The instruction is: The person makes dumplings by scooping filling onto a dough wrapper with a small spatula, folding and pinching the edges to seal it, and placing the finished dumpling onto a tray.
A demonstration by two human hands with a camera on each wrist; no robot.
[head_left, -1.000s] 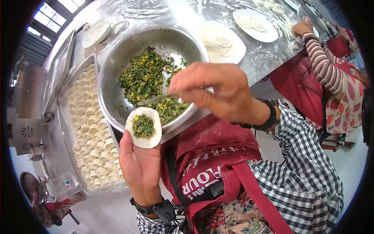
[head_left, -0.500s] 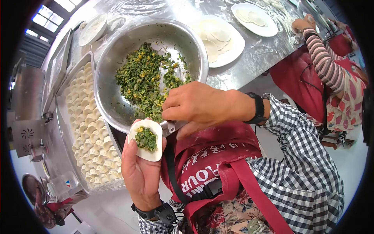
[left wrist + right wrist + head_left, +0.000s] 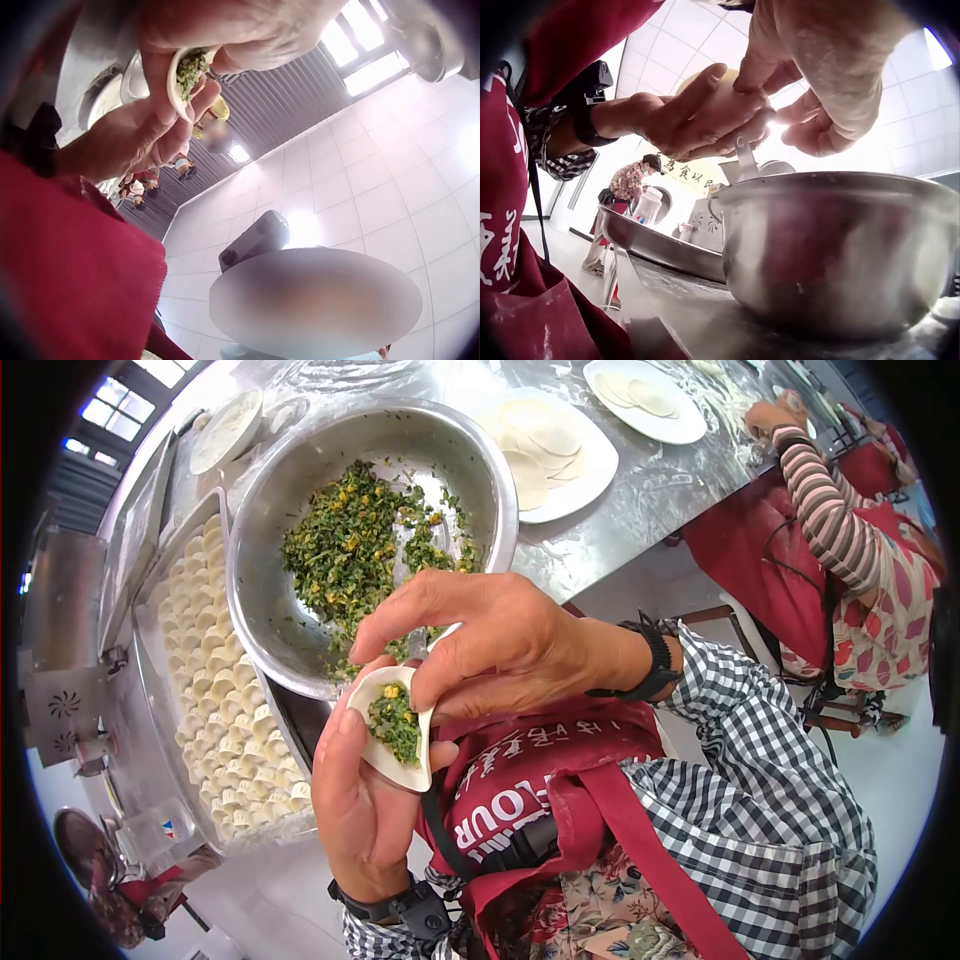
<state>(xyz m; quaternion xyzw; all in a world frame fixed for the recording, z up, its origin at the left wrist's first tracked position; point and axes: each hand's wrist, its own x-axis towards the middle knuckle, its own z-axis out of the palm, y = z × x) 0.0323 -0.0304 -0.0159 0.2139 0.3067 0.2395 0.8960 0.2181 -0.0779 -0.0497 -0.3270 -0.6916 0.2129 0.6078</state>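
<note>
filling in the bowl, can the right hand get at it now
Likely yes: the right hand is near the open bowl, with the filling uncovered, though its fingers would first leave the wrapper.

Dough wrapper (image 3: 174,88) with green filling (image 3: 192,70) between both hands (image 3: 244,31), tiled ceiling (image 3: 360,210) beyond

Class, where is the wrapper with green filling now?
In the head view, the filled wrapper is left of centre, by the lower edge of the steel bowl, held in the left hand, the right hand touching its right edge.
</note>
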